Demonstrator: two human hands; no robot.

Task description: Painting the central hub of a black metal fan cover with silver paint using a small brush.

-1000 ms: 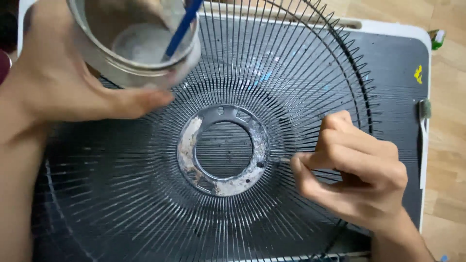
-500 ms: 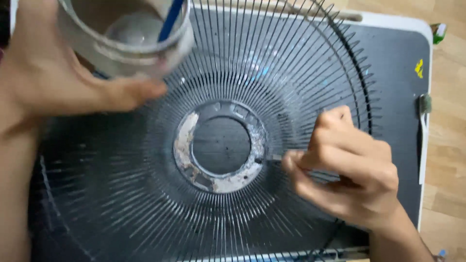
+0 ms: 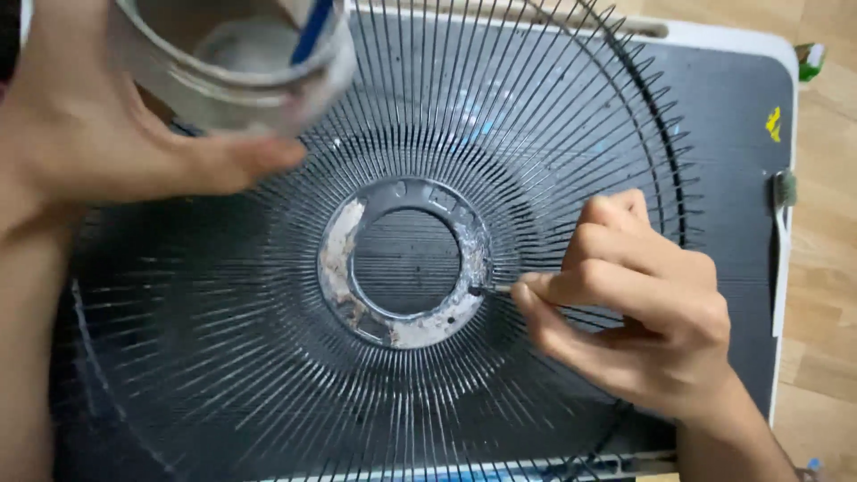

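A black wire fan guard (image 3: 268,375) lies flat, its centre ring (image 3: 406,326) smeared with whitish paste. My right hand (image 3: 634,312) pinches a thin brush (image 3: 491,289) whose tip touches the ring's right edge. My left hand (image 3: 98,134) holds a clear round cup (image 3: 241,67) tilted above the guard's upper left. The cup holds whitish liquid and a blue stick (image 3: 312,31).
The guard rests on a dark mat (image 3: 741,152) with a white border, laid on a wooden floor (image 3: 826,178). A toothbrush (image 3: 784,232) lies along the mat's right edge. A small green and white object (image 3: 812,58) sits at the top right corner.
The cup in my left hand has shifted up and left in the view. My right hand keeps the brush at the ring's right edge, moved only slightly.
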